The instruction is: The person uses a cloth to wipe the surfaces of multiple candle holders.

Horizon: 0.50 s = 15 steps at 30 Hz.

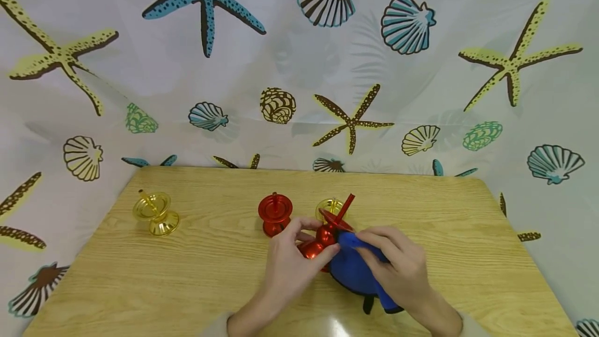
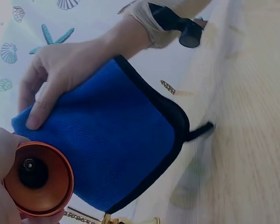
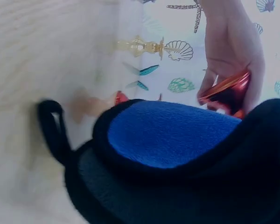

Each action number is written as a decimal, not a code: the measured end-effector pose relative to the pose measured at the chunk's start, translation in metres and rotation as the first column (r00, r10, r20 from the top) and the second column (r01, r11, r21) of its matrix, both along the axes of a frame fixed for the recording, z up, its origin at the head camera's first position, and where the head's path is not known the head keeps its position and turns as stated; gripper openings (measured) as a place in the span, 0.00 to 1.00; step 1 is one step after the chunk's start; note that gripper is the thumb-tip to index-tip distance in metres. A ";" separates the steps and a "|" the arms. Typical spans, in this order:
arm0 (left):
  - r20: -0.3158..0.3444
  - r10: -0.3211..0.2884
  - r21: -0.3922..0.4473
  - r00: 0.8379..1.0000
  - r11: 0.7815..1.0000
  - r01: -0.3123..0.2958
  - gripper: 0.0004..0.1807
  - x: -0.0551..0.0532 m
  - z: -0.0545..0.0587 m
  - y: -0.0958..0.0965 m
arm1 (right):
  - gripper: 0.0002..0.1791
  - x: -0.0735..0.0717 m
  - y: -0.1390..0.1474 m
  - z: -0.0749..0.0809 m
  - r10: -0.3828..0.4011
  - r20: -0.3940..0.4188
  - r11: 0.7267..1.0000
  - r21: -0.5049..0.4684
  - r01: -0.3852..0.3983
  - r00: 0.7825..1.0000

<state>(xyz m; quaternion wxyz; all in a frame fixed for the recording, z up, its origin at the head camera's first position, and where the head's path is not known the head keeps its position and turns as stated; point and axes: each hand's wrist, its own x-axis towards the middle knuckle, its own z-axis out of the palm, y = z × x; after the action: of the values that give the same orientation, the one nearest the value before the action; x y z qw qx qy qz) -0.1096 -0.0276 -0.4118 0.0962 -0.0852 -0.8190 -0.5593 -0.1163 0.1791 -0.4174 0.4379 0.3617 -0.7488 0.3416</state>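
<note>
Near the front middle of the table, my left hand (image 1: 286, 269) grips a shiny red candle holder (image 1: 326, 234) by its base and stem. It is tilted, its spike pointing up and to the right. The left wrist view looks into the hollow underside of its base (image 2: 39, 205). My right hand (image 1: 398, 261) pinches a blue cloth (image 1: 353, 269) with black edging and presses it against the holder below its dish. A black loop (image 1: 368, 304) hangs from the cloth's edge. In the right wrist view the cloth (image 3: 172, 130) hides my right fingers.
Another red candle holder (image 1: 275, 209) stands just behind my left hand. A gold candle holder (image 1: 323, 207) is behind the held one, partly hidden. A second gold one (image 1: 164, 222) stands at the far left of the wooden table (image 1: 210, 264). A shell-printed curtain (image 1: 281, 56) hangs behind.
</note>
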 end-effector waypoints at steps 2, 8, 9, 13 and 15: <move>-0.069 0.010 -0.066 0.998 0.998 -0.014 0.21 -0.002 0.000 0.001 | 0.16 0.000 -0.004 0.005 -0.021 0.012 0.999 0.035 0.020 1.000; -0.344 -0.029 -0.308 0.939 0.948 -0.083 0.21 -0.007 -0.003 0.001 | 0.09 -0.002 -0.015 0.018 -0.079 0.062 0.988 0.140 0.069 0.995; -0.375 -0.041 -0.339 0.926 0.936 -0.096 0.21 -0.007 -0.005 0.001 | 0.12 -0.001 -0.017 0.020 -0.091 0.063 0.984 0.158 0.080 0.994; -0.417 -0.073 -0.412 0.906 0.904 -0.117 0.22 -0.007 -0.010 0.001 | 0.19 -0.001 -0.021 0.024 -0.131 0.065 0.969 0.218 0.114 0.989; -0.419 -0.079 -0.416 0.905 0.902 -0.114 0.22 -0.007 -0.011 0.001 | 0.19 0.000 -0.022 0.025 -0.143 0.071 0.965 0.233 0.123 0.987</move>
<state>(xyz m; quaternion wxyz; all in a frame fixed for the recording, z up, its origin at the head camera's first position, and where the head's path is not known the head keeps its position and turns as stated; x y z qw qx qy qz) -0.1163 -0.0267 -0.4226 0.2563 -0.2166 -0.8819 -0.3310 -0.1168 0.1572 -0.3926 0.3821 0.3433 -0.8241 0.2389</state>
